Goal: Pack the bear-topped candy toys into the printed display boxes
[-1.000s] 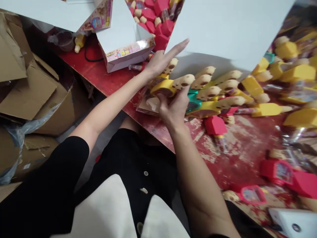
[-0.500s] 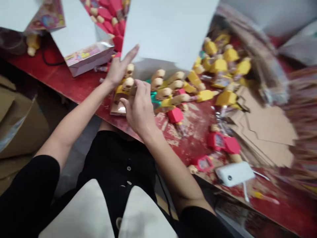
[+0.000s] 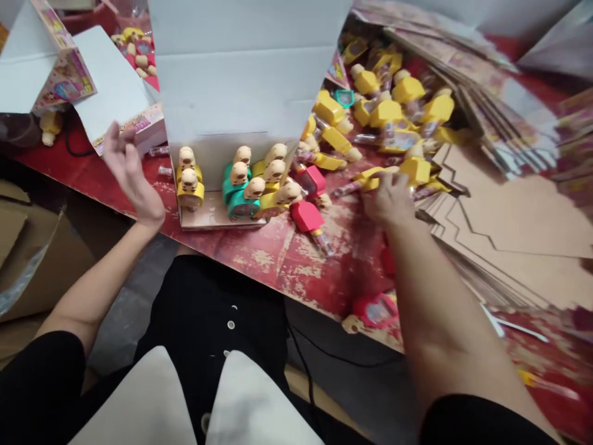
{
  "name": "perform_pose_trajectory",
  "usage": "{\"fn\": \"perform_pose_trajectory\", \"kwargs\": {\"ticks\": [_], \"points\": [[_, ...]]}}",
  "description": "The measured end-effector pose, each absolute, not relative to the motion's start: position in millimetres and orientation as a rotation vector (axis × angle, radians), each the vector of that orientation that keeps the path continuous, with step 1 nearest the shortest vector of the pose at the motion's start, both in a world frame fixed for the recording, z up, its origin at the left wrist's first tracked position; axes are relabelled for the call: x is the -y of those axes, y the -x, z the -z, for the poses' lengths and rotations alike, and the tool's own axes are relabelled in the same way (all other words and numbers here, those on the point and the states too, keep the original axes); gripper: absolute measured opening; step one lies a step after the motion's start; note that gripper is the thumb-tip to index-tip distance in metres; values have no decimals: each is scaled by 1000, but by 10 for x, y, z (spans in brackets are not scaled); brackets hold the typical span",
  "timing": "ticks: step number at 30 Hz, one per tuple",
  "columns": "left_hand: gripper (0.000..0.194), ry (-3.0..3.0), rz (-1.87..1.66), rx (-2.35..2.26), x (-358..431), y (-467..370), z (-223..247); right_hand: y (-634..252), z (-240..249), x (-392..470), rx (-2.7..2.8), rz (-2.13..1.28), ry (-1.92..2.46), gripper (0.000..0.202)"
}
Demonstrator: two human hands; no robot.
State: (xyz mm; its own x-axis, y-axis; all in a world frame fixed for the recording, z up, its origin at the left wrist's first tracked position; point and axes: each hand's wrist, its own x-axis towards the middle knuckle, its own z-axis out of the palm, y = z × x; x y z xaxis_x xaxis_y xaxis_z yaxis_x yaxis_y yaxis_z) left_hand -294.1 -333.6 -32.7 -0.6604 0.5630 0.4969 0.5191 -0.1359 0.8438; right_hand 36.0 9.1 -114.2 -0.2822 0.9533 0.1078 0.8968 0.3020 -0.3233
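Left hand (image 3: 133, 176) unclenched beside box (image 3: 250, 80), right hand (image 3: 391, 201) at yellow toys (image 3: 416, 169), grip unclear

Right fingers (image 3: 402, 181): blurred, grip indeterminate. White box lid (image 3: 250, 86): cut by top edge. Flat cardboard (image 3: 523, 216): cropped at right.

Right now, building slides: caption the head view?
Left hand beside part-filled white cardboard box, right hand among yellow plastic toys.
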Motion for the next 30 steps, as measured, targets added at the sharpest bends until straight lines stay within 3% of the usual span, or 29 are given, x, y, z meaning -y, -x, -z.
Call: {"fn": "perform_pose_trajectory", "kwargs": {"ticks": [4,8,12,18,20,23,25,27,30], "points": [[49,-1467,-2260,-1876,3623,2088,309,-477,1162,60,2278,-316,1620,47],[47,-1719,-1916,-1532,3694,1263,509,-343,1050,100,2285,-373,1535,31],[43,-1746,-1642,-1553,3467,948,641,-471,817,318,2281,-409,1518,37],[43,-2010,-1264,-1764,2970,846,531,-932,422,1625,2350,-408,1125,59],[35,-1785,-1292,-1711,3023,881,542,-967,361,2133,2169,-613,1024,83],[42,-1160,-1401,-1456,3407,910,680,-883,420,2708,1697,-1025,1107,108],[49,-786,-1355,-1260,3766,900,832,-775,521,2951,1519,-1308,1145,96],[57,-630,-1289,-1194,4089,929,981,-643,594,3097,1488,-1489,1136,73],[61,-835,-1477,-1517,4341,1242,1087,-339,585,3170,1536,-1418,1047,48]]}}
